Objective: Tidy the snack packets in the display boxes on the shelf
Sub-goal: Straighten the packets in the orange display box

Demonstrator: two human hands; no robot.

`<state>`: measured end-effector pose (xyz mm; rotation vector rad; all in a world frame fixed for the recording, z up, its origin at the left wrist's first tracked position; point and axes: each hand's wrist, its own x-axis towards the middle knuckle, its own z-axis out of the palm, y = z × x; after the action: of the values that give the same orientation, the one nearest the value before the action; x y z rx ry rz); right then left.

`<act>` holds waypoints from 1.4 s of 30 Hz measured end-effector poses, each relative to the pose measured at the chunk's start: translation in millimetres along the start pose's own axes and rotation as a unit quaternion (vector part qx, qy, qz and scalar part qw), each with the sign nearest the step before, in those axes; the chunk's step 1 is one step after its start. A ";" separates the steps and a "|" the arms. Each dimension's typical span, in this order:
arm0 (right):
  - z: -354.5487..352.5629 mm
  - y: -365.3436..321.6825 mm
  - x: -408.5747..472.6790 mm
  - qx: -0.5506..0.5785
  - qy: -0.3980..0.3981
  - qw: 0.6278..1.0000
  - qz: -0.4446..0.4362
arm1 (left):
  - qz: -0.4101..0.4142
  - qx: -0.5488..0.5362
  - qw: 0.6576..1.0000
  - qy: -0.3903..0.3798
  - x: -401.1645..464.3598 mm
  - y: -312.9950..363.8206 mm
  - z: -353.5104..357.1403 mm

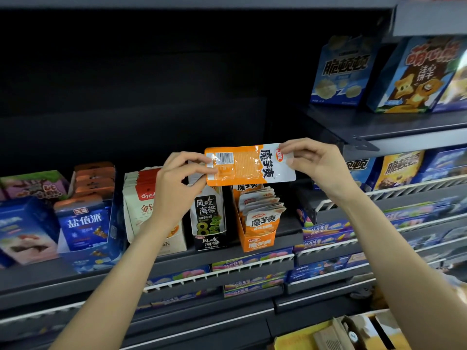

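Two hands: both on one orange konjac packet [249, 164], held in the air above the shelf row.
left hand [180, 178]: pinches the barcode end, thumb and fingers curled onto the packet's edge.
right hand [314, 160]: pinches the white printed end, fingertips on the top corner.
packet axis: long axis lies sideways, roughly level, stretched between the hands; printed characters read turned on their side.
target: orange display box [255, 238] sits directly below the packet, slightly toward the right hand; its packets [261, 210] stand upright, fanned, leaning back.
key relation: held packet is crosswise to the upright ones, so I'd judge it needs a quarter turn before it drops into the stack.
nearer hand: right hand is closer to being over the box; left is over the black seaweed box [208, 218] beside it.
neighbours: white-and-red packet box [141, 205] behind the left wrist, blue box [86, 223] further left.
risk: fanned front packets may tip out if nudged.
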<state>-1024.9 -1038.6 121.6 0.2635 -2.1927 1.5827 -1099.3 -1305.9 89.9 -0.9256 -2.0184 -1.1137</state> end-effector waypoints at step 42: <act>24.8 5.3 59.0 -0.437 -0.104 0.871 -0.200 | -0.056 0.094 0.981 -0.159 6.6 -14.3 45.2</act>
<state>-1085.2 -1054.8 136.5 0.5621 -2.5475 0.2699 -1123.5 -1269.9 69.6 -0.9476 -2.4149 -0.8530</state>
